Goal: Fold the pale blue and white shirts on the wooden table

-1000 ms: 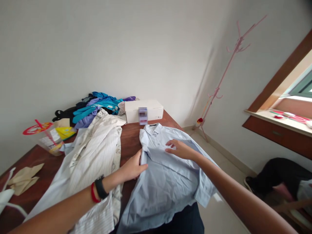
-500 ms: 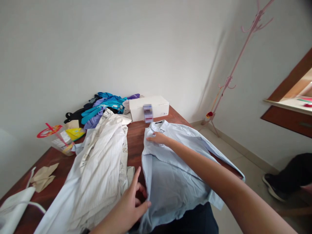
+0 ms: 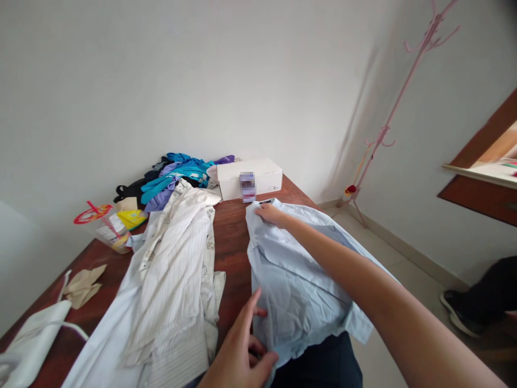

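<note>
A light blue button-up shirt [image 3: 299, 291] lies spread at the table's front right, its collar pointing away from me and its hem hanging over the near edge. Near the collar my right hand [image 3: 270, 214] is closed on the fabric, with the forearm crossing over the shirt. My left hand [image 3: 246, 345] is at the shirt's lower left edge, its index finger and thumb apart and the other fingers curled. It touches or nearly touches the cloth there. A striped white shirt [image 3: 177, 258] lies on other pale garments to the left.
On the wooden table [image 3: 230, 231], a white box [image 3: 266, 175] and a small purple pack [image 3: 247, 188] stand behind the shirt. A clothes pile [image 3: 177, 175], plastic cup [image 3: 109, 229], brown napkin [image 3: 84, 285] and white device [image 3: 38, 339] are leftward. A pink coat stand [image 3: 398, 108] and someone's shoe [image 3: 458, 312] are rightward.
My right hand has moved up toward the collar. The blue shirt's left edge has shifted right, and its right sleeve lies closer in. My left hand has moved right along with the edge.
</note>
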The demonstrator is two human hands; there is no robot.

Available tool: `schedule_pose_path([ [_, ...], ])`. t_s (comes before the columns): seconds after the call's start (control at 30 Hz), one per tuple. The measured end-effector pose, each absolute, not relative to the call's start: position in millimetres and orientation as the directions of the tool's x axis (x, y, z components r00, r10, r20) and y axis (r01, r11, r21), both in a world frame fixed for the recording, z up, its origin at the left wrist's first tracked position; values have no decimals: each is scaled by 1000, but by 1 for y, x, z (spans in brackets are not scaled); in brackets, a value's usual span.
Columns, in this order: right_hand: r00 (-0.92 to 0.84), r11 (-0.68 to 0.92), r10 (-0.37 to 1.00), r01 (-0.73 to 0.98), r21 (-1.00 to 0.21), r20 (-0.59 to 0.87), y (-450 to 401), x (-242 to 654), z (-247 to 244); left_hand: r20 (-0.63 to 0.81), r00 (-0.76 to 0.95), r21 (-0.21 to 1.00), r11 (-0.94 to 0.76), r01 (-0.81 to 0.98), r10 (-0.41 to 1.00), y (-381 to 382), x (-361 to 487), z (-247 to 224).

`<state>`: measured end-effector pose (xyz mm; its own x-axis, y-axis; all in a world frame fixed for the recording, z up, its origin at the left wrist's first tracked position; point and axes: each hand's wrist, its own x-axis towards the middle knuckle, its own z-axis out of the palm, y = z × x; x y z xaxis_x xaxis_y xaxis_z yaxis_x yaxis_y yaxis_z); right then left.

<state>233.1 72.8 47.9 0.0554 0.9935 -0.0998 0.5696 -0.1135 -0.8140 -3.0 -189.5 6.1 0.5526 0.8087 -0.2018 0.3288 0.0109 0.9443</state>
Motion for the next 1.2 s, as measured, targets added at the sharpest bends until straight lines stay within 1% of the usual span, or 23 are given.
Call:
schedule_pose_path([
  [0.07, 29, -23, 1000, 654, -756, -5, 79, 248, 57, -168, 618, 941, -62, 334, 768, -191, 6, 0],
  [0.13, -17, 49, 998, 731, -680, 53, 86, 265, 63, -141, 690, 937, -130, 325, 710, -193, 15, -8],
  [0.23, -90, 117, 993, 797, -592, 75, 90, 287, 64, -116, 804, 928, -224, 296, 583, -196, 26, -16],
  [0.3, -110, 135, 991, 825, -549, 78, 88, 295, 61, -99, 864, 915, -296, 274, 493, -198, 31, -14],
  [0.43, -40, 105, 989, 870, -483, 143, 67, 294, 57, -92, 924, 878, -407, 251, 371, -197, 35, 17],
  [0.5, -3, 105, 976, 885, -453, 219, 45, 288, 59, -100, 938, 856, -451, 252, 333, -192, 34, 39],
  [0.57, -15, 143, 958, 890, -432, 286, 14, 282, 62, -88, 952, 813, -531, 239, 294, -182, 33, 58],
  [0.6, -51, 179, 956, 882, -436, 289, -6, 279, 63, -73, 958, 773, -591, 229, 276, -174, 32, 65],
  [0.7, -120, 159, 987, 833, -530, 108, -73, 273, 59, -37, 969, 580, -785, 219, 242, -141, 35, 77],
  [0.77, -167, 69, 981, 770, -635, -95, -118, 268, 50, -38, 969, 443, -866, 234, 243, -112, 41, 80],
  [0.83, -189, -86, 936, 695, -714, -296, -157, 261, 38, -32, 961, 332, -904, 268, 273, -81, 50, 80],
  [0.87, -209, -135, 911, 664, -736, -356, -173, 256, 32, -6, 962, 292, -919, 264, 274, -66, 55, 80],
  [0.9, -221, -172, 896, 627, -760, -385, -186, 250, 27, 35, 966, 250, -938, 241, 258, -52, 60, 78],
  [0.97, -181, -217, 905, 585, -782, -386, -204, 238, 18, 79, 984, 149, -978, 145, 158, -28, 72, 75],
  [1.07, -92, -209, 942, 597, -775, -324, -213, 223, 12, 54, 999, 4, -1000, -6, -6, -2, 87, 68],
  [1.13, -61, -175, 962, 616, -768, -268, -216, 221, 11, 30, 998, -47, -997, -55, -57, 10, 94, 65],
  [1.2, -46, -111, 983, 612, -783, -175, -219, 226, 12, 22, 998, -64, -996, -56, -57, 20, 100, 67],
])
